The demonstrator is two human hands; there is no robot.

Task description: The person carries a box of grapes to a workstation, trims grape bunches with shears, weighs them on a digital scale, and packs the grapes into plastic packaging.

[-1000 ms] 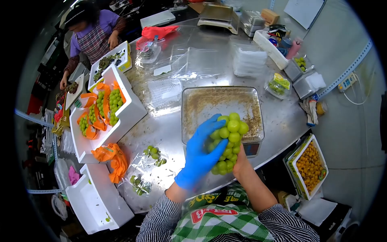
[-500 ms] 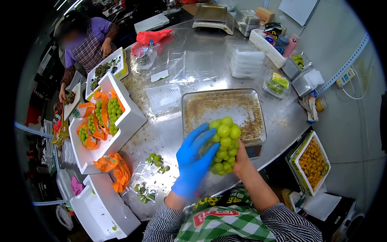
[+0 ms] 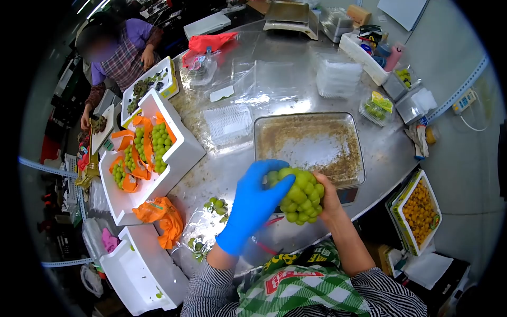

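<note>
A bunch of green grapes (image 3: 302,198) is held up in front of the metal scale tray (image 3: 317,153), low over the near table edge. My left hand (image 3: 252,198), in a blue glove, curves its thumb and fingers round the bunch's left side. On the other side my bare right hand (image 3: 330,199) grips the bunch, its fingertips partly hidden behind the berries. Beneath the left wrist, small clusters of loose grapes (image 3: 216,206) lie on clear plastic film. A thin red item (image 3: 266,247) shows in part on the table below the hands.
At left stands a white foam box (image 3: 185,150) with orange-wrapped grapes; a second foam box (image 3: 138,269) holds a few stray berries. Orange wrapping (image 3: 161,219) lies between. Beyond the tray are a clear punnet (image 3: 228,124) and stacked containers (image 3: 339,79). A co-worker (image 3: 124,53) handles dark grapes.
The bunch has been turned and tilted between my hands, looking shorter and rounder now. My left fingers have moved from lying along it to curling round it. The whole view has shifted slightly.
</note>
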